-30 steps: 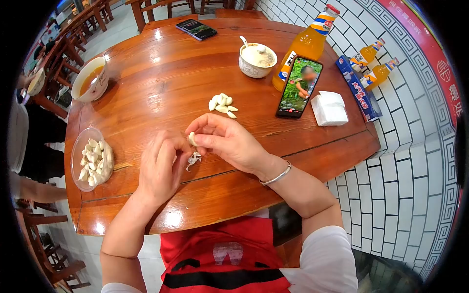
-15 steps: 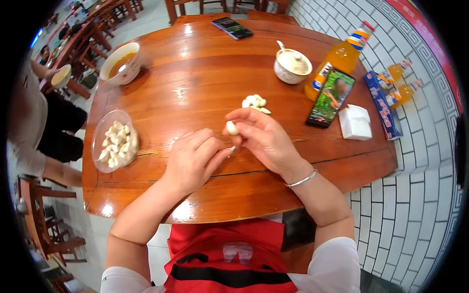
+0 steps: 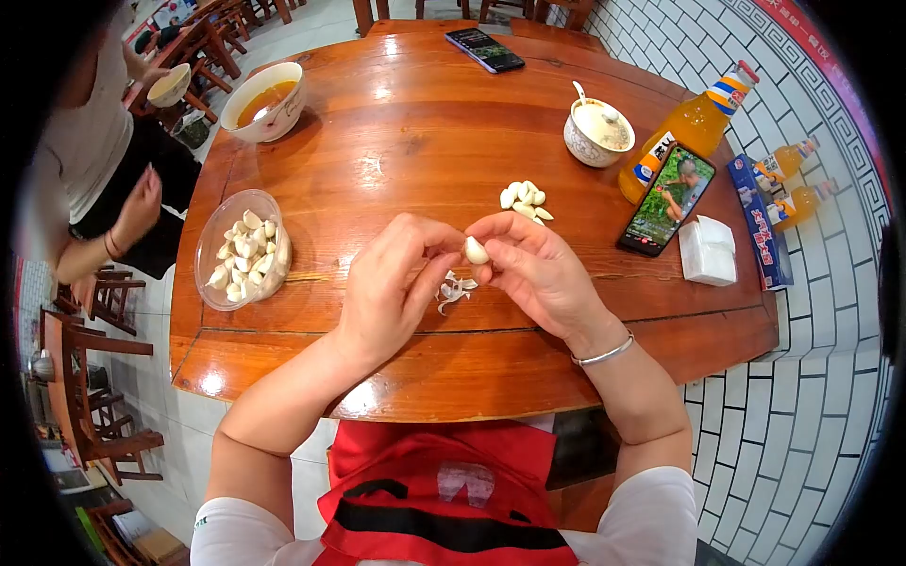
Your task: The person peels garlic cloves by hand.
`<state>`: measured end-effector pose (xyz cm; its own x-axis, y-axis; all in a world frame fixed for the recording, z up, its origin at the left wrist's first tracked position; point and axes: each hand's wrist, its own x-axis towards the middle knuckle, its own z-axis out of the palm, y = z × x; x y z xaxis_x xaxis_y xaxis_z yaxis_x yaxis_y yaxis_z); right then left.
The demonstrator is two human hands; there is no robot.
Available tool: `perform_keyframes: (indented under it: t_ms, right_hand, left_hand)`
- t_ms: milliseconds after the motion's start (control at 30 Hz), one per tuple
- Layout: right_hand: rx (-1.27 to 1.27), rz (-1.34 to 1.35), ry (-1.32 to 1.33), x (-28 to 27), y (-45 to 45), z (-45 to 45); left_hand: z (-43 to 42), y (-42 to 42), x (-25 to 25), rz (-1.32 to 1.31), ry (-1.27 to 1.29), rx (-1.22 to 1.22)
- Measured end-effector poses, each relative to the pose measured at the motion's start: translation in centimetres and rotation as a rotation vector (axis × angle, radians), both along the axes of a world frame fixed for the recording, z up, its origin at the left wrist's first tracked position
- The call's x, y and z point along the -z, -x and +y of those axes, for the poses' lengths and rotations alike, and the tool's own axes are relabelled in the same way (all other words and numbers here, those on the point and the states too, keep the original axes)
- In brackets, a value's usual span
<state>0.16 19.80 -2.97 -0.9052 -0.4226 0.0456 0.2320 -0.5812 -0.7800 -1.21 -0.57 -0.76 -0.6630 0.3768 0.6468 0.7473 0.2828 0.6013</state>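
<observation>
One garlic clove (image 3: pixel 477 251): pale, held in the grip of my right hand (image 3: pixel 540 274), between thumb and fingers, above the table (image 3: pixel 415 160). My left hand (image 3: pixel 392 288): fingers curled, fingertips beside the clove; whether its grip pinches anything, I cannot tell. Papery skins (image 3: pixel 455 292): a small heap on the table, between my hands. Loose cloves (image 3: pixel 524 196): one cluster, just beyond my right hand. Clear plastic bowl (image 3: pixel 207 275): well left of my left hand, holding more cloves (image 3: pixel 247 255). Upright phone (image 3: pixel 666 200): tilted, beside an orange drink bottle (image 3: pixel 694 124). White tissues (image 3: pixel 708 251): a stack, near that phone.
</observation>
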Motion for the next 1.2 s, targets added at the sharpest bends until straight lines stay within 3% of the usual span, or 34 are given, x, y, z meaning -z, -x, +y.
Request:
perform_keyframes:
  t_ms: [233, 467, 567, 667, 1200]
  right_hand:
    - [-0.019, -0.031, -0.055, -0.3, -0.2, -0.1]
    - [0.056, 0.048, -0.217, -0.4, -0.2, -0.4]
    - [0.083, 0.11, -0.306, -0.5, -0.3, -0.3]
    - [0.098, 0.163, -0.441, -1.0, -0.4, -0.4]
    - [0.08, -0.034, -0.166, -0.7, -0.5, -0.5]
  left_hand:
    - [-0.4, 0.2, 0.4, -0.173, -0.066, 0.041]
    - [-0.6, 0.2, 1.0, -0.691, -0.337, 0.206]
    - [-0.7, 0.2, 1.1, -0.681, -0.244, 0.14]
    - [-0.7, -0.3, -0.1, -0.375, 0.002, 0.057]
    - [-0.4, -0.5, 0.2, -0.218, -0.052, 0.135]
